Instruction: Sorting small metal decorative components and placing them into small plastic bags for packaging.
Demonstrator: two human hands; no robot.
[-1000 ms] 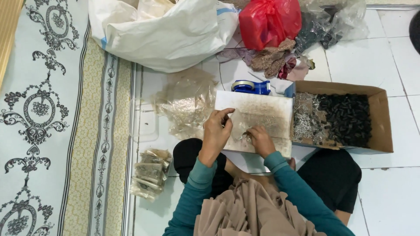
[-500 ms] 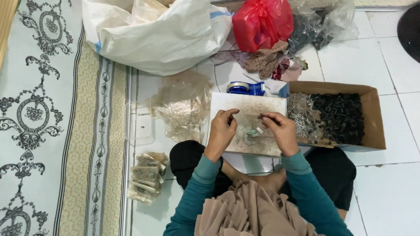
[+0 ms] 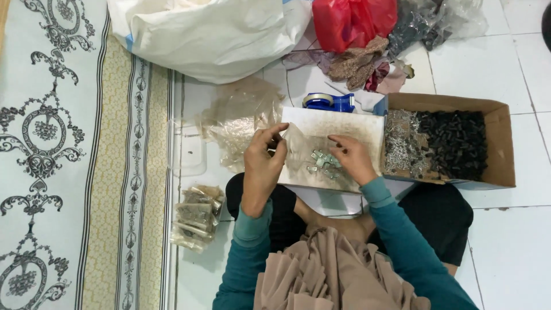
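Lying in a little heap on the white board point(image 3: 338, 123), the small metal pieces point(image 3: 321, 161) sit right under the fingertips of the right hand point(image 3: 351, 158). That hand rests on the board with its fingers bent down, touching the heap; whether they pinch a piece cannot be told. The left hand point(image 3: 264, 158) is just to the left of the heap, at the board's left edge. Its thumb and fingers are closed on a small clear plastic bag point(image 3: 291, 150), which hangs between the hand and the metal pieces. The board lies across the person's lap, above the black trousers and teal sleeves. Just behind the board stands a blue tape holder point(image 3: 329, 102). To the right, touching the board, is a brown cardboard box point(image 3: 505, 143) with shiny silver bits on its left side and black bits on its right. Left of the board lies a loose pile of empty clear bags point(image 3: 238, 117). Nearer the person's left knee sits a stack of filled little bags point(image 3: 197, 217). Farther off are a big white sack point(image 3: 212, 34) and a red plastic bag point(image 3: 353, 20). A patterned carpet point(image 3: 69, 161) covers the floor on the left.
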